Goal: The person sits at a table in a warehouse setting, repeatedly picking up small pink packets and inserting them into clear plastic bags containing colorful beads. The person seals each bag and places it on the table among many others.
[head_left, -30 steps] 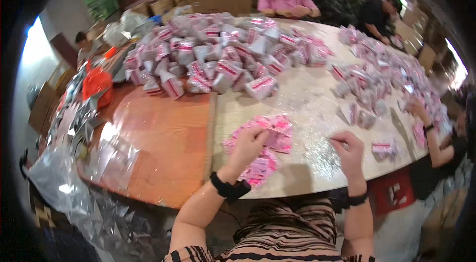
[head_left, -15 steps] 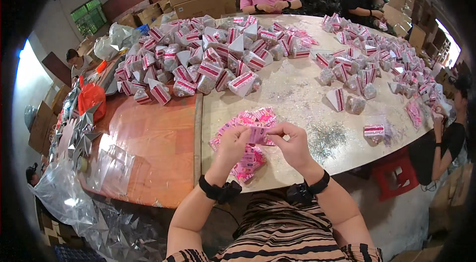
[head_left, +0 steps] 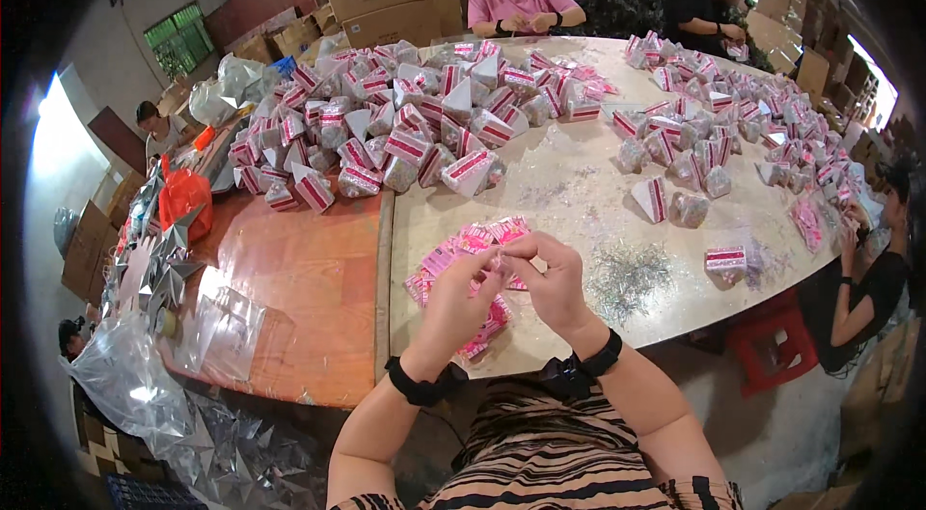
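Note:
Close together over the near part of the table, my left hand (head_left: pixel 461 296) and my right hand (head_left: pixel 552 280) are both closed in a pinch. Between their fingertips is a pink printed card (head_left: pixel 498 262), mostly hidden by the fingers. Under and around my hands lies a loose spread of pink printed cards (head_left: pixel 442 257). To the right of them, silvery tinsel shreds (head_left: pixel 632 280) are scattered on the pale tabletop. A clear bag with a pink-striped card top (head_left: pixel 725 263) stands beyond the shreds.
A large heap of similar filled bags (head_left: pixel 405 114) covers the table's far left; more bags (head_left: pixel 690 134) lie at right. An orange-brown board (head_left: pixel 309 288) adjoins the pale table (head_left: pixel 550 177). Silver stars (head_left: pixel 174 269) hang at left. Co-workers sit around; a red stool (head_left: pixel 772 346) stands right.
My hands have drawn closer together and turned inward. The pink card, held out flat before, is now bunched or folded between the fingertips and largely covered.

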Tool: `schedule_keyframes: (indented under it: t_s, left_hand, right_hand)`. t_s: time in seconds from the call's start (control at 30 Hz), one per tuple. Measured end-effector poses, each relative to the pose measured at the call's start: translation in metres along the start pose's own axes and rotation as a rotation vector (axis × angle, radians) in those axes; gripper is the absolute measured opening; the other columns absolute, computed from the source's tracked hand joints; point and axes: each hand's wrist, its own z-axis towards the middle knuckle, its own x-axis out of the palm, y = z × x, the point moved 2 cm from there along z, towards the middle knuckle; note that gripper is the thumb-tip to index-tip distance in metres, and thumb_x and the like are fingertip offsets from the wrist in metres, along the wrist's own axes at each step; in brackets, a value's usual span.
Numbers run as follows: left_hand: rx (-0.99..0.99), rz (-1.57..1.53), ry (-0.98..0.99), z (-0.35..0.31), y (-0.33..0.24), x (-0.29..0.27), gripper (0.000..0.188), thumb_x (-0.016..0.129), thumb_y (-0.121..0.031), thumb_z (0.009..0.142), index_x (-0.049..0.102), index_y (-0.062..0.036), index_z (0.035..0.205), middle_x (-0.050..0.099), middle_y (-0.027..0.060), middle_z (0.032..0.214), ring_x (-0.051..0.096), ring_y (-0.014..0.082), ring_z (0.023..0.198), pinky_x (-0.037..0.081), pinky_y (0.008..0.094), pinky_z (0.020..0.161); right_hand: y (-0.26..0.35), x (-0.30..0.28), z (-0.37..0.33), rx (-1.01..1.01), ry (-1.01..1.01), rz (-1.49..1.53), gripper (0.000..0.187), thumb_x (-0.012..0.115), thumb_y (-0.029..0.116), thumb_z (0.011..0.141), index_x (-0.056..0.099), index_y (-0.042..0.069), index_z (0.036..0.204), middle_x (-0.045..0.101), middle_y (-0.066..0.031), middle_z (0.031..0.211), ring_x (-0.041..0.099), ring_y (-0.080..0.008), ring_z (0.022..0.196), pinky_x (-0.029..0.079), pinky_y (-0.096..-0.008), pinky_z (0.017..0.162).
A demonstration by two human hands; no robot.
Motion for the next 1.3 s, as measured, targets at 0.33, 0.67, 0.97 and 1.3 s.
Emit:
schedule_keyframes:
  t_s: [0.33,0.67,0.97,1.3]
  left_hand:
    - [0.061,-0.117,-0.07,0.012,-0.008,-0.007,0.009,0.066,-0.002,0.087,0.072,0.0005,0.094,0.065,0.0032,0.086,0.058,0.0092,0.082,0.045,0.0245,0.075]
    - [0.226,0.092,-0.045,0.007,-0.018,-0.006,0.013,0.07,-0.002,0.079,0.073,-0.0036,0.092,0.06,0.0089,0.084,0.059,0.0245,0.082,0.047,0.0333,0.072]
    - [0.583,0.505,0.367,0.031,-0.056,-0.03,0.038,0.072,-0.015,0.079,0.061,-0.0064,0.114,0.059,0.0122,0.107,0.056,0.0316,0.1,0.046,0.0415,0.087]
    - [0.663,0.802,0.419,0.027,-0.061,-0.028,0.034,0.072,-0.019,0.075,0.062,-0.0054,0.105,0.058,0.0104,0.1,0.054,0.0291,0.1,0.044,0.04,0.09]
  right_hand:
    - [-0.01,-0.002,-0.011,0.51,0.002,0.684,0.02,0.061,-0.001,0.089,0.065,-0.003,0.108,0.068,-0.007,0.088,0.064,-0.0125,0.075,0.049,-0.025,0.065]
    - [-0.022,-0.004,-0.019,0.663,0.071,0.932,0.009,0.057,0.006,0.095,0.06,0.001,0.101,0.067,-0.0092,0.086,0.066,-0.0173,0.071,0.053,-0.0297,0.061]
    - [-0.02,-0.008,-0.019,0.67,0.215,0.922,0.006,0.059,0.008,0.094,0.059,0.004,0.099,0.064,-0.0053,0.086,0.062,-0.015,0.071,0.052,-0.03,0.065]
    - [-0.02,-0.003,-0.02,0.65,0.119,0.713,0.008,0.063,0.009,0.091,0.063,0.002,0.094,0.064,-0.0036,0.081,0.059,-0.011,0.072,0.046,-0.0252,0.063]
